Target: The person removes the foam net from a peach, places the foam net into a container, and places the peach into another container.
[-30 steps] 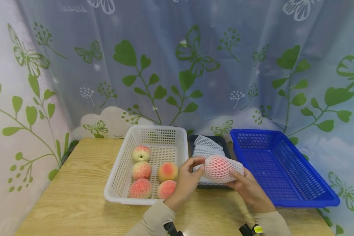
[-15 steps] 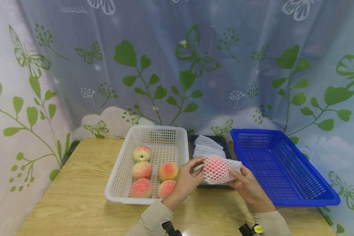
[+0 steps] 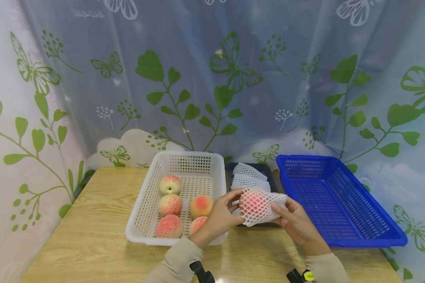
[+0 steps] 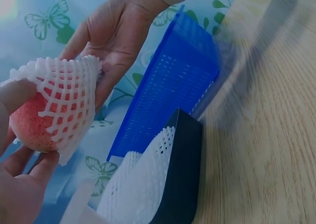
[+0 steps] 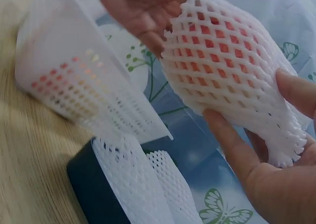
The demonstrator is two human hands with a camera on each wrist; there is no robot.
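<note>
Between the two hands a pink-red peach [image 3: 252, 203] sits inside a white foam fruit net [image 3: 269, 211], above the front of a dark tray. My left hand [image 3: 220, 214] holds the peach at the net's wide left opening. In the left wrist view, its thumb lies over the net's edge and its fingers support the bare underside of the peach [image 4: 32, 122]. My right hand [image 3: 299, 226] pinches the narrow right end of the net between thumb and fingers. Seen from the right wrist, the net [image 5: 222, 61] covers most of the peach, with its gathered end at the right fingers.
A white basket [image 3: 136, 214] with several peaches [image 3: 169, 226] stands left. Behind the hands, the dark tray [image 3: 268, 169] holds several flat foam nets [image 3: 249, 181]. The blue basket [image 3: 340, 204] is at the right on the wooden table [image 3: 88, 232]. A patterned curtain [image 3: 198, 78] hangs behind.
The netted peach and the left hand have shifted slightly left and down. The net's wide end has spread further left over the peach. The right hand stays nearly in place.
</note>
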